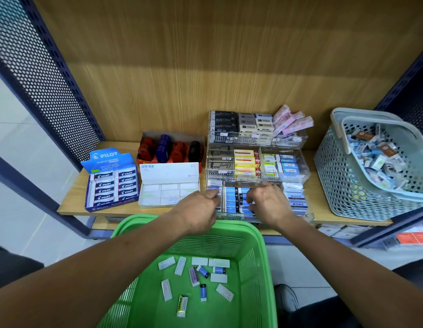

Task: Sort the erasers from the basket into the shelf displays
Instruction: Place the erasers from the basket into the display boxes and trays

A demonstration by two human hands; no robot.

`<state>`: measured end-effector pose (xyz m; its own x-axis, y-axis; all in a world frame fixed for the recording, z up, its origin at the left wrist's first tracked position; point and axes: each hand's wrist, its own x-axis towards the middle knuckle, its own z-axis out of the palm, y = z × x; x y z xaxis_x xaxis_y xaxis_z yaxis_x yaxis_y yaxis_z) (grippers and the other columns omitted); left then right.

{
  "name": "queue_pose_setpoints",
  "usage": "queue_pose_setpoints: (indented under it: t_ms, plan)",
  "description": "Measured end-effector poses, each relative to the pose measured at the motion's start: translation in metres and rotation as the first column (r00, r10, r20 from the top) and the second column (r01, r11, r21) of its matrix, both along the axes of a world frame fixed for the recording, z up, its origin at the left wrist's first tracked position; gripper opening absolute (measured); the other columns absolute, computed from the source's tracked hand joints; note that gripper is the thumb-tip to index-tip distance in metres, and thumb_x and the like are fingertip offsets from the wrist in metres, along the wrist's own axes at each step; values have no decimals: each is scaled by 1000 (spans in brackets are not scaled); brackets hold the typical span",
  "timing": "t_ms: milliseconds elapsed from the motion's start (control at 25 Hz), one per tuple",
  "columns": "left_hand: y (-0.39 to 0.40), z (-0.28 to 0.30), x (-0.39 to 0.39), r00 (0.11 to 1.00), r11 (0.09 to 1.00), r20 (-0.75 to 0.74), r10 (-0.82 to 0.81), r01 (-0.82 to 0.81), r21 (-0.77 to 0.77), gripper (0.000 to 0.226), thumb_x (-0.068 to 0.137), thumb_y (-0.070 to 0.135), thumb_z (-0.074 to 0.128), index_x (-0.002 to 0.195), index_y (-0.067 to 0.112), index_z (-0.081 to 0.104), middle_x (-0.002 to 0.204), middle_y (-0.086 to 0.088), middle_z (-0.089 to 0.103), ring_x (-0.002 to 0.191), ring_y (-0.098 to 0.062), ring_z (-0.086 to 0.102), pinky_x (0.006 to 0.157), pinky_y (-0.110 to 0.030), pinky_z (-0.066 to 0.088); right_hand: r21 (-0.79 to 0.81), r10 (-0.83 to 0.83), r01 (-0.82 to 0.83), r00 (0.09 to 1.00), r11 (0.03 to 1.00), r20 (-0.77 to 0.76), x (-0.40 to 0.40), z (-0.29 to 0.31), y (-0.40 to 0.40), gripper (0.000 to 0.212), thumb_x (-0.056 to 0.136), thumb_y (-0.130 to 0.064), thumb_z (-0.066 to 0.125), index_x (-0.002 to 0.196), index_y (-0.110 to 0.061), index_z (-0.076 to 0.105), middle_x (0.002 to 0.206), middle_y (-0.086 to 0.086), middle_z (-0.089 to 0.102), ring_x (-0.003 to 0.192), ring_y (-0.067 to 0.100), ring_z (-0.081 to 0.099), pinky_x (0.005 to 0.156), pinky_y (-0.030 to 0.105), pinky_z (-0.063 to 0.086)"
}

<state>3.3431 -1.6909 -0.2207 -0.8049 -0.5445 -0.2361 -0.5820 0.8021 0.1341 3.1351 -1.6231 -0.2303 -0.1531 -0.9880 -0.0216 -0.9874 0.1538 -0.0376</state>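
Blue erasers [234, 197] are being squared in the front acrylic tray [264, 217], 12 o'clock of the green basket [257, 235], apparently pinched by curled fingers of left hand [199, 205] and right hand [268, 201]; rows should be kept flush.

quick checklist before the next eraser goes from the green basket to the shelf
1. Erasers left in green basket: ok, about a dozen lie loose on its floor.
2. Left hand free: cannot tell, its fingertips are at the left end of the front clear tray.
3. Right hand free: not ok, fingers curled among the blue erasers.
4. Room in the front tray: cannot tell, hands cover it.
5. Yellow eraser has matching row: cannot tell.
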Motion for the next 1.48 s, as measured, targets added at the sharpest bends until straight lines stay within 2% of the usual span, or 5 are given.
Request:
queue_pose_setpoints:
  t_ms: [360,600,960,1320,1480]
  plan:
    - [0,5,10,995,999,-89,44,-43,16,53,95,14,50,148,15,42,160,-5,29,147,-24,30,121,-37,26,-49,53,-48,993,998,109,15,-3,-10,11,88,-21,63,85,-15,71,95,1,62,89,22,61,75,30,49]
    - [26,31,35,986,989,-119,120,-108,102,11,90,10,52,98,16,55,108,-10,63,99,-29,62,77,-36,49,51,117,-166,851,985,513,85,15,10,17,83,-12,58,90,-16,73,86,5,73,79,20,67,71,30,54]
    - [51,-87,102,898,911,393,199,-318,264,37,91,16,64,126,4,55,125,-16,61,114,-31,59,93,-36,49,562,78,-203,968,802,238,135,-90,54,27,92,-13,60,118,-4,62,118,14,64,106,29,62,91,37,52]
    - [108,-204,99,694,586,512,505,-712,387,107,73,51,82,148,9,18,146,-27,31,133,-40,42,105,-44,45,562,-174,122,984,818,40,139,-190,86,54,89,-4,50,142,-11,38,141,13,41,109,34,62,83,39,55]
    - [127,-223,92,726,652,398,561,-683,328,79,86,34,74,144,13,25,142,-26,27,121,-39,47,100,-43,47,492,-201,156,979,856,40,145,-207,91,52,91,-2,52,139,-14,35,135,15,42,94,32,66,65,35,52]
